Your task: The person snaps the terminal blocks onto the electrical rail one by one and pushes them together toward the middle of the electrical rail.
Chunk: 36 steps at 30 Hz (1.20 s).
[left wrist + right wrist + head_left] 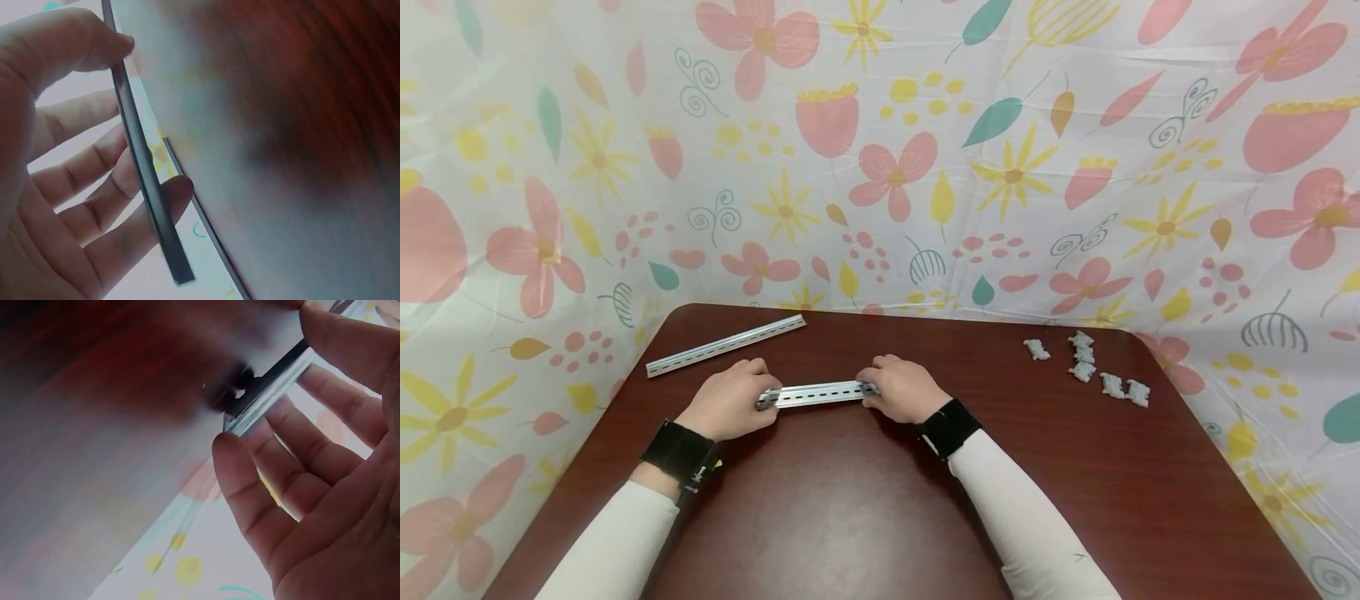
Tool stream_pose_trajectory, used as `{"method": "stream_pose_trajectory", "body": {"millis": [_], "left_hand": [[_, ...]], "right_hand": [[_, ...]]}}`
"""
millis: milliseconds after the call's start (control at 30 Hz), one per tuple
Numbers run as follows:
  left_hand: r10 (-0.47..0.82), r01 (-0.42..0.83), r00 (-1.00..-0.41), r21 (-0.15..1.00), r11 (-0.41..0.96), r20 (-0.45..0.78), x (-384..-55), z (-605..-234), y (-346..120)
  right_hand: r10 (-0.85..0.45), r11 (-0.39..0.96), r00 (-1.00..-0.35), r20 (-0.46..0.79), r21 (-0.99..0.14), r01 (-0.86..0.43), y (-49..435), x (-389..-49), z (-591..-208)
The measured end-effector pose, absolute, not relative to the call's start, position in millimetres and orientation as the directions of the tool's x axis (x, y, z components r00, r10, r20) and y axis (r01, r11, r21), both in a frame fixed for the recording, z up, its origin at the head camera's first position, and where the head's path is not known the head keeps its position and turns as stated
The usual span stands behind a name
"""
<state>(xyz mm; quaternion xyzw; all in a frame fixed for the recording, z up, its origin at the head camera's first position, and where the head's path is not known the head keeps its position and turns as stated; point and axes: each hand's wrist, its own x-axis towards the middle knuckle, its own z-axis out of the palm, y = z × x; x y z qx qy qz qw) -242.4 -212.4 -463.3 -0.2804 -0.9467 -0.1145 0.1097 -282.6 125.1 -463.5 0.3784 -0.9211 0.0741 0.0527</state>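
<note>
A slotted metal DIN rail (820,393) lies crosswise between my two hands, over the middle of the table. At its left end my left hand (733,403) grips it; in the left wrist view the thumb is on one edge of the rail (139,147) and the fingers are behind. My right hand (906,392) holds the opposite end. The right wrist view has that rail end (269,390) pinched between thumb and fingers, a fingertip right at its tip. Another slotted rail (726,345) rests at the back left of the table.
Several small grey-white clip-like pieces (1082,356) lie at the back right of the dark red-brown table (820,500). One of them (1037,349) sits a little apart to the left. A flower-patterned curtain (887,108) hangs behind and beside the table.
</note>
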Motion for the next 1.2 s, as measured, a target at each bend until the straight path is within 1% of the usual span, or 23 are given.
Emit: {"method": "stream_pose_trajectory", "body": {"millis": [167, 400, 600, 767, 900, 1033, 1200], "left_hand": [[0.496, 0.532, -0.837, 0.132, 0.837, 0.231, -249.0, -464.6, -200.4], [0.45, 0.475, -0.87, 0.1, 0.874, 0.201, -256.6, -460.9, -175.8], [0.488, 0.513, -0.851, 0.103, 0.852, 0.194, -261.1, -460.6, -159.3], [0.517, 0.538, -0.839, 0.118, 0.835, 0.168, -265.7, -462.3, -149.4], [0.522, 0.54, -0.84, 0.128, 0.832, 0.147, -268.6, -463.3, -145.1], [0.537, 0.551, -0.833, 0.127, 0.825, 0.133, -270.2, -462.3, -140.7], [0.571, 0.586, -0.81, 0.126, 0.801, 0.133, -273.7, -460.7, -135.0]], "right_hand": [[-0.664, 0.723, -0.727, 0.175, -0.097, -0.684, 136.5, -280.8, -463.4], [-0.599, 0.778, -0.785, 0.158, -0.118, -0.617, 161.6, -276.3, -460.4], [-0.548, 0.819, -0.826, 0.133, -0.119, -0.562, 184.8, -272.1, -459.0], [-0.514, 0.84, -0.846, 0.138, -0.119, -0.53, 200.5, -268.7, -458.5], [-0.498, 0.848, -0.855, 0.144, -0.124, -0.515, 207.5, -266.5, -458.8], [-0.471, 0.866, -0.873, 0.123, -0.12, -0.485, 211.9, -264.6, -457.1], [-0.416, 0.898, -0.904, 0.099, -0.112, -0.425, 216.3, -259.7, -449.9]]}}
